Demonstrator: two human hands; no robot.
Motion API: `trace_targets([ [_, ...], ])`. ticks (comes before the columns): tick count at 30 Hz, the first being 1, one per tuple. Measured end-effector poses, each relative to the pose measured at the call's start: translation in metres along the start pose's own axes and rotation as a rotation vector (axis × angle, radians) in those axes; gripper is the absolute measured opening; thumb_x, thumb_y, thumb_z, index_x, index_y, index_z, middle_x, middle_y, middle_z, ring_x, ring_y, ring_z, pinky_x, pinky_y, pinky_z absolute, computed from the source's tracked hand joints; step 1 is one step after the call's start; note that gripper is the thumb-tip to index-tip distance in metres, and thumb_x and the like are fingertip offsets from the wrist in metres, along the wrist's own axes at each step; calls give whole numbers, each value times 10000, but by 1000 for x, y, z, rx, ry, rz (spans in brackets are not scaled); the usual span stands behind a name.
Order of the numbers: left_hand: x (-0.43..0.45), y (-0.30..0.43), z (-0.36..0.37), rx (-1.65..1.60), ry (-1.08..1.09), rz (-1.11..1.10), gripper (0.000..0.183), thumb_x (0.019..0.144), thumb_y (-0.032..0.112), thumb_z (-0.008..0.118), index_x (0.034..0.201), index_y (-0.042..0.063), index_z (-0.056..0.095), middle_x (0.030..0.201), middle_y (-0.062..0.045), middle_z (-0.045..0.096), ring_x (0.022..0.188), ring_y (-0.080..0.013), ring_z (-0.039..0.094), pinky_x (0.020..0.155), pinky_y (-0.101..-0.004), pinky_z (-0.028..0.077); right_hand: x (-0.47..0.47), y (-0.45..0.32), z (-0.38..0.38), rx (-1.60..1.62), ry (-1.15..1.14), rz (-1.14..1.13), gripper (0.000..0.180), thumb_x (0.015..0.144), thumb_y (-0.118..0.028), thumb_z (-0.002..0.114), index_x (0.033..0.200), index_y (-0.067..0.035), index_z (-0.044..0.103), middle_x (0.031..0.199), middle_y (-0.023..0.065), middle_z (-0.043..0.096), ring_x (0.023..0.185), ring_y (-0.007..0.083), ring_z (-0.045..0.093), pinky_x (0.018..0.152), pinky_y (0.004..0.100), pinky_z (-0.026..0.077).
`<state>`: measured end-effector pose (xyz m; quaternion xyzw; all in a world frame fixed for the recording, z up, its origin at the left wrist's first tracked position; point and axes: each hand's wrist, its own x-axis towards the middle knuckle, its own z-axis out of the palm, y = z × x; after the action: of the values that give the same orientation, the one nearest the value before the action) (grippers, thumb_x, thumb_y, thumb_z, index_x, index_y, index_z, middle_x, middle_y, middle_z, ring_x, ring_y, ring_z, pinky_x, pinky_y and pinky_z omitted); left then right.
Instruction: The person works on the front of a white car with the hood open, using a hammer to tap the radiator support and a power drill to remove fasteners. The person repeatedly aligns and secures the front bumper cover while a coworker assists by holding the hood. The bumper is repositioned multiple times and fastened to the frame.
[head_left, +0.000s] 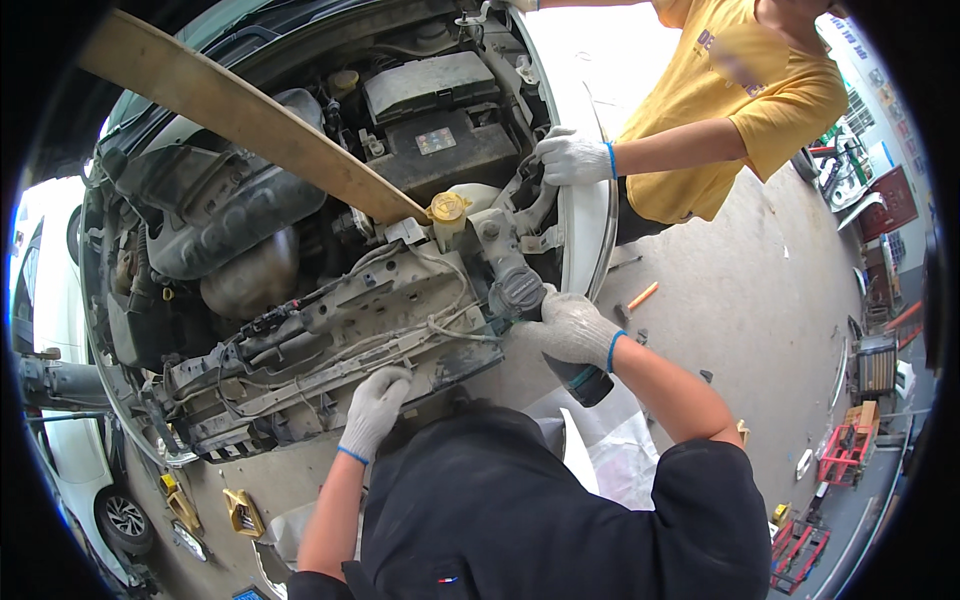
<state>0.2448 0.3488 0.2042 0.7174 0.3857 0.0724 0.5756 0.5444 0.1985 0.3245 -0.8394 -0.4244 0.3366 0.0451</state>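
Note:
Before me is the open engine bay of a car, its front bumper cover off. My right hand (581, 330), in a white knit glove, grips a dark cordless impact wrench (517, 292). The tool's head lies against the corner of the front frame by the yellow-capped washer reservoir (448, 210); its tip is hidden. My left hand (379, 401), also gloved, rests with curled fingers at the front edge of the radiator support (330, 360). Whether it grips that edge is unclear. A wiring harness (450, 330) runs along the support between my hands.
A co-worker in a yellow shirt (720, 112) stands at the fender, a gloved hand (576, 156) on its inner edge. A long wooden board (255, 112) slants across the bay. A hammer (637, 298) lies on the floor (742, 300). White cars (75, 450) stand at left.

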Motion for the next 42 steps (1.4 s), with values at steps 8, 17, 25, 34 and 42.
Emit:
trace_targets([
  [8,115,98,56,621,-232,480,284,887,233,608,1120,104,706,1022,-196,729,987,-391,690,851,-470,551,-10,16,7,94,21,-24,830,881,-533,566,1220,220,479,1038,362,671,1046,456,677,968,467,508],
  [17,182,107,124,1312,-564,640,190,790,161,642,917,113,775,909,-172,745,888,-377,725,780,-483,576,-46,30,43,358,160,94,761,859,-457,686,1371,50,442,1129,323,672,1102,480,642,978,492,499],
  [25,175,88,136,1329,-546,565,206,796,187,653,891,73,796,914,-183,760,860,-365,749,722,-475,598,-55,41,102,647,290,200,726,829,-436,747,1351,4,497,1145,301,684,1122,480,643,987,503,501],
  [34,167,97,134,1265,-528,531,211,777,176,659,892,73,803,907,-186,761,861,-365,751,710,-471,597,-58,43,91,722,270,263,636,822,-347,775,1318,-11,563,1166,286,692,1152,455,649,981,488,510],
  [42,158,97,131,1251,-455,547,183,781,170,664,857,72,798,852,-175,756,815,-354,753,681,-471,595,-66,67,107,1033,293,122,367,843,-193,728,1134,20,664,902,127,734,817,199,702,774,367,563],
])
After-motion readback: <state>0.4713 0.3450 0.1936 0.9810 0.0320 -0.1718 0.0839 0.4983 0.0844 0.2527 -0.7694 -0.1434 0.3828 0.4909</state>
